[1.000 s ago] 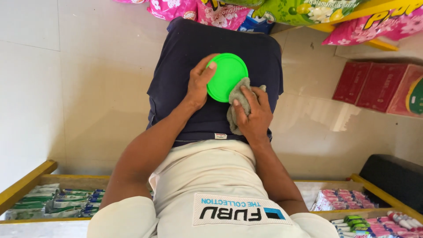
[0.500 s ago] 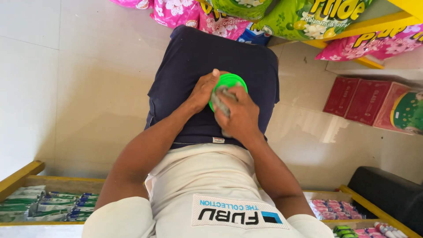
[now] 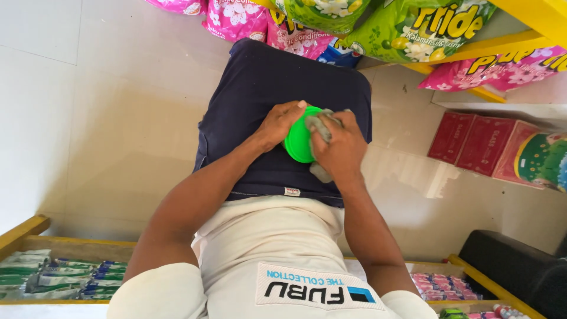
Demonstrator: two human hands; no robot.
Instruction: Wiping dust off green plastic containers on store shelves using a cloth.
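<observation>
The pale tiled floor (image 3: 106, 118) is filling the left and middle of the frame. A yellow wooden shelf (image 3: 18, 233) with small green and pink packets is running along the bottom edge. Big pink and green plastic bags (image 3: 378, 23) are hanging across the top. Red cardboard boxes (image 3: 472, 145) are sitting at the right side, near the wall. A black box (image 3: 514, 266) is showing at the lower right.

In the middle of the frame, the left hand (image 3: 277, 124) is gripping the left edge of a round bright green plastic lid (image 3: 298, 142), holding it in front of the dark blue shirt. The right hand (image 3: 339, 147) is closing around a crumpled grey cloth (image 3: 322, 124) and pressing it on the lid's right side.
</observation>
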